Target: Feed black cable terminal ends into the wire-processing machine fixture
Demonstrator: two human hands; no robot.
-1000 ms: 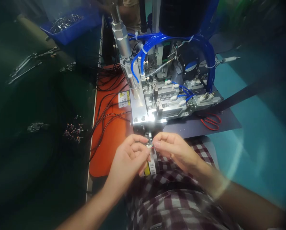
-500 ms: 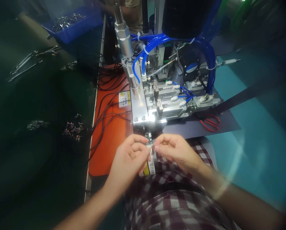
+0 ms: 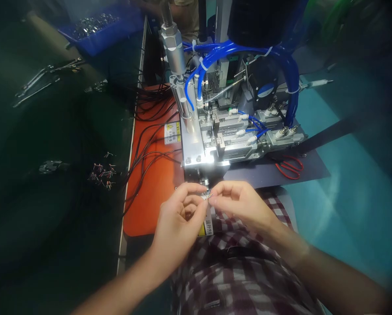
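My left hand (image 3: 181, 215) is closed in a pinch at a small, thin metal piece with wire-like ends (image 3: 206, 197). From the other side, my right hand (image 3: 238, 202) pinches the same piece, thumb against forefinger. The fingertips of both hands almost meet, just in front of the machine's lower front end (image 3: 200, 175). Fingers cover much of the piece, so its exact kind cannot be made out. Below the fingertips is a white and yellow label (image 3: 208, 224) with printed characters.
A metal machine (image 3: 228, 146) with blue air hoses (image 3: 291, 87) stands ahead on an orange base (image 3: 150, 201). Black cables (image 3: 150, 157) cross that base. Red-handled scissors (image 3: 289, 168) lie at right. Leftward are several small wire pieces (image 3: 102, 175) and a blue bin (image 3: 100, 41) of metal parts.
Both hands stay together at the small piece, with only slight finger shifts. A red bit that showed between the fingertips earlier is no longer visible. The whole view has shifted slightly.
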